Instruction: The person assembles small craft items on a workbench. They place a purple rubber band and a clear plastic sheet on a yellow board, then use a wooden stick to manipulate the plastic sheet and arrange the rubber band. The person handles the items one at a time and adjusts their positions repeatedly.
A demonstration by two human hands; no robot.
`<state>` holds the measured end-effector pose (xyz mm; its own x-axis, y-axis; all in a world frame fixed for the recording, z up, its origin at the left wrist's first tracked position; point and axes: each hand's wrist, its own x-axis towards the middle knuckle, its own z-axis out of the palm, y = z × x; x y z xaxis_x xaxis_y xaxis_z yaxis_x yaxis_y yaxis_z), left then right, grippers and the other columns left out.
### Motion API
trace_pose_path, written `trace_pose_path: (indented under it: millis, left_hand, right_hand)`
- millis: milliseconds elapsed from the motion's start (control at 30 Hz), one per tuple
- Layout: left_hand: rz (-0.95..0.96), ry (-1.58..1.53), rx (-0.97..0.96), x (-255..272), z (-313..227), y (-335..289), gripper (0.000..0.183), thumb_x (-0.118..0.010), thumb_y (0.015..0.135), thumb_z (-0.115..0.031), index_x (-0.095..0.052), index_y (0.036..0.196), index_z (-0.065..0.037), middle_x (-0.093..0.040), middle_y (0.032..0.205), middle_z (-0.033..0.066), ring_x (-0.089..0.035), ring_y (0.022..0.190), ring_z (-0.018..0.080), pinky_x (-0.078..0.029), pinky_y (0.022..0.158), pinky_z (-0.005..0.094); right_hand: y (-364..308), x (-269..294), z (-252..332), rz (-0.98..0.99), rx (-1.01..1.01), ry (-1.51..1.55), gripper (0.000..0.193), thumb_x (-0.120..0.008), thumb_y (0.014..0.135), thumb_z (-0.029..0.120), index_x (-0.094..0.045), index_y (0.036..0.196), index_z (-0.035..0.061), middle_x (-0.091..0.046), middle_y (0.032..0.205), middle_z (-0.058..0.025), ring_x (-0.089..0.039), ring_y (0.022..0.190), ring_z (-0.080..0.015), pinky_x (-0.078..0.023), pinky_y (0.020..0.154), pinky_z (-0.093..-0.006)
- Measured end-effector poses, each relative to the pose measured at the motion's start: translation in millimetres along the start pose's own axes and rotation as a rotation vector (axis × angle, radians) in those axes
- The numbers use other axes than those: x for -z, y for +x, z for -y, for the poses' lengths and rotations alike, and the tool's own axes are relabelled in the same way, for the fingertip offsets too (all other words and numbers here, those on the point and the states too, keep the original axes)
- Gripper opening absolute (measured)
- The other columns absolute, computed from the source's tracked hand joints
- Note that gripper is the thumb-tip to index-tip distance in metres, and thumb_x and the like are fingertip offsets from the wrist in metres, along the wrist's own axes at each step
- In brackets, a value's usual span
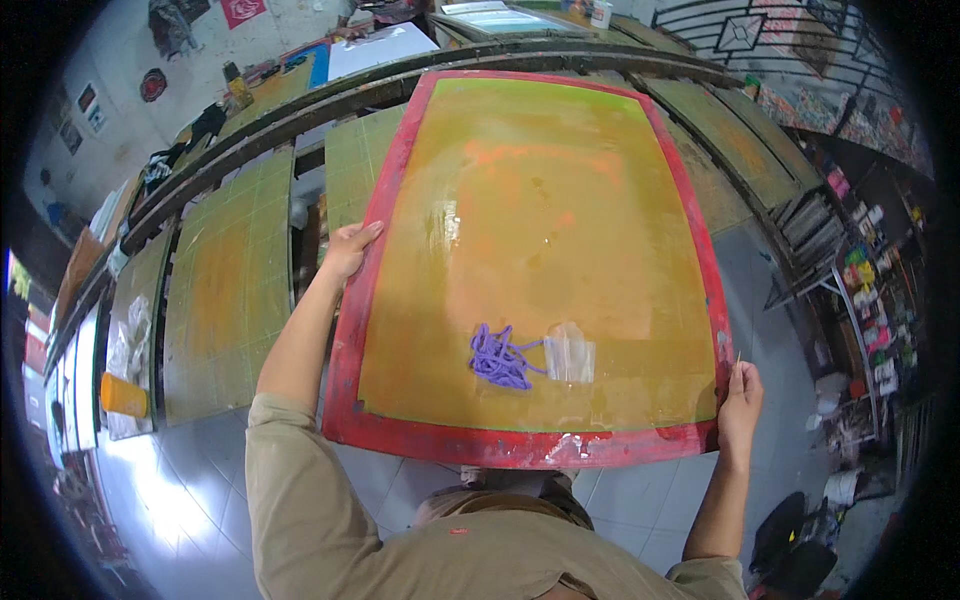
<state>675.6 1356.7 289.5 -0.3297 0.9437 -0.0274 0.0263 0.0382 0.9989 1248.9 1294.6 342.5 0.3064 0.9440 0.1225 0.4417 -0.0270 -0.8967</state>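
Fingers of 2 bare hands grip the framed screen [540, 240] by its opposite sides, its near edge just in front of the person's torso and above the tiled floor [640, 500].

Well to the left of the screen, a yellow cup [124, 395] lies on its side, with a crumpled clear plastic bag [131, 330] just beyond it. Nearer to the screen on that side, a green board [225, 290] with orange stains and thin grid lines lies flat. The left hand [345, 252] clasps the screen's left edge about midway along, thumb on top of the red frame, other fingers mostly hidden beneath. Past the screen's far left corner lies a white sheet [385, 50].

On the screen's olive-yellow face, close to its near edge, sit a tangle of purple cord [503, 357] and, just right of it, 1 translucent patch [570, 358]; orange smears mark the middle. The right hand [739, 405] curls its fingers at the screen's right edge, near the near corner; a thin pale sliver, too small to identify, shows at the fingertips. Well to the screen's right stands a rack [865, 330] crowded with colourful containers.
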Motion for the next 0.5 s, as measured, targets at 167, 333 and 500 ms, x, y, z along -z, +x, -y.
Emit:
trace_pose_path:
  millis: [167, 333, 500]
  left_hand:
    - [0.088, -0.006, 0.004, 13.5, 17.0, 37.5, 0.027, -0.062, 0.086, -0.021, -0.065, 0.095, 0.004, -0.067, 0.084, 0.0047, -0.059, 0.069, 0.0089, -0.046, 0.063, 0.0228]
    - [0.17, 0.114, 0.102, 9.9, 16.1, 56.1, 0.028, -0.059, 0.087, -0.02, -0.062, 0.099, 0.006, -0.065, 0.099, 0.008, -0.059, 0.089, 0.0114, -0.043, 0.081, 0.0238]
    - [0.235, 0.059, 0.069, 19.4, 28.5, 74.7, 0.031, -0.06, 0.087, -0.023, -0.063, 0.096, 0.006, -0.066, 0.094, 0.0092, -0.061, 0.08, 0.0119, -0.046, 0.073, 0.0251]
  right_hand:
    - [-45.1, -22.7, 5.8, -0.092, -0.06, 0.012, 0.022, -0.043, 0.096, 0.021, -0.052, 0.086, 0.0039, -0.044, 0.066, 0.0057, -0.036, 0.056, -0.0027, -0.03, 0.049, -0.0203]
    - [-62.0, -29.0, 0.0, -0.15, -0.078, -0.058, 0.022, -0.044, 0.096, 0.021, -0.052, 0.088, 0.0021, -0.047, 0.07, 0.0038, -0.04, 0.062, -0.0036, -0.033, 0.053, -0.0207]
    - [-67.5, -39.1, 6.0, -0.151, -0.06, -0.031, 0.023, -0.044, 0.096, 0.02, -0.053, 0.089, 0.0005, -0.051, 0.075, 0.0012, -0.044, 0.067, -0.0055, -0.037, 0.058, -0.0217]
